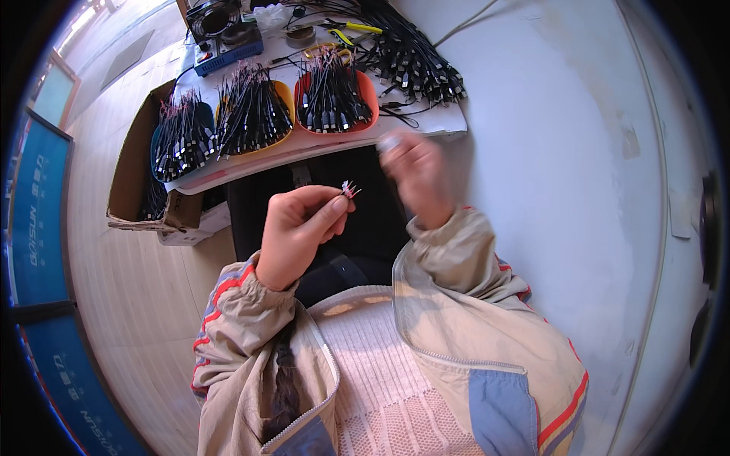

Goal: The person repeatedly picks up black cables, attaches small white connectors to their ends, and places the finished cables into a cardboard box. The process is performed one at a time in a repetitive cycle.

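Note:
Between the thumb and fingers of my left hand (303,222) I pinch a cable's stripped wire ends (349,189), thin red and pale tips poking out above the fingertips. The rest of that cable is hidden by the hand. To its right, apart from it, my right hand (418,178) is raised and smeared by motion; its fingers seem curled, but whether they hold anything does not show. Beyond both hands, short black cables (255,110) with metal plugs and bared reddish ends fill a yellow tray (288,97). Similar cables lie in the red-orange tray (370,99) and the blue tray (157,152).
The white table's (449,121) front edge lies just past my hands. On it are a heap of black cables (418,64), yellow-handled pliers (363,28) and a blue device (232,57). A cardboard box (125,178) stands left, and a pale wall (563,190) rises right.

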The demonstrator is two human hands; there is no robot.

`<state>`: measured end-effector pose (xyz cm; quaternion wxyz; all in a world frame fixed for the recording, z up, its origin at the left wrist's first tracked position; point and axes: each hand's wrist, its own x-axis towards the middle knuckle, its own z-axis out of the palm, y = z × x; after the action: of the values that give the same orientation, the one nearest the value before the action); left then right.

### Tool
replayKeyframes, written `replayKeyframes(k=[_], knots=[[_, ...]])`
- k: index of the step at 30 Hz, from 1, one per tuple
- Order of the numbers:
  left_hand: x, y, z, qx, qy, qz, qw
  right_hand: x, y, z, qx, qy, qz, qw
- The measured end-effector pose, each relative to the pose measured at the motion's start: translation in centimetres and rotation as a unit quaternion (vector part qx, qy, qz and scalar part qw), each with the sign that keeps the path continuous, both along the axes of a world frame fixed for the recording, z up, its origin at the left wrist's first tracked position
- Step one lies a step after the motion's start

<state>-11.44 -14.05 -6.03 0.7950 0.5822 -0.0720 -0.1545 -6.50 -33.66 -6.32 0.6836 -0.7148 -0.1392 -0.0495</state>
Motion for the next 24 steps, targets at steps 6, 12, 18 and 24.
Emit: replayKeyframes(k=[6, 12, 18, 24], knots=[[0.3, 1.7, 0.3, -0.048, 0.06, -0.055, 0.996, 0.0, -2.6, 2.2, -0.185, -0.038, 0.158, 0.969], [0.7, 2.1, 1.1, -0.021, 0.039, -0.103, 0.994, -1.1, -0.9, 4.4, -0.27, -0.281, 0.181, 0.903], [0.0, 2.1, 1.9, 0.039, -0.025, -0.091, 0.995, -1.9, -0.1, 4.6, -0.286, -0.305, 0.15, 0.896], [-1.3, 0.4, 1.4, 0.38, -0.503, 0.098, 0.77, -3.8, -0.4, 3.1, -0.166, 0.054, 0.164, 0.971]])
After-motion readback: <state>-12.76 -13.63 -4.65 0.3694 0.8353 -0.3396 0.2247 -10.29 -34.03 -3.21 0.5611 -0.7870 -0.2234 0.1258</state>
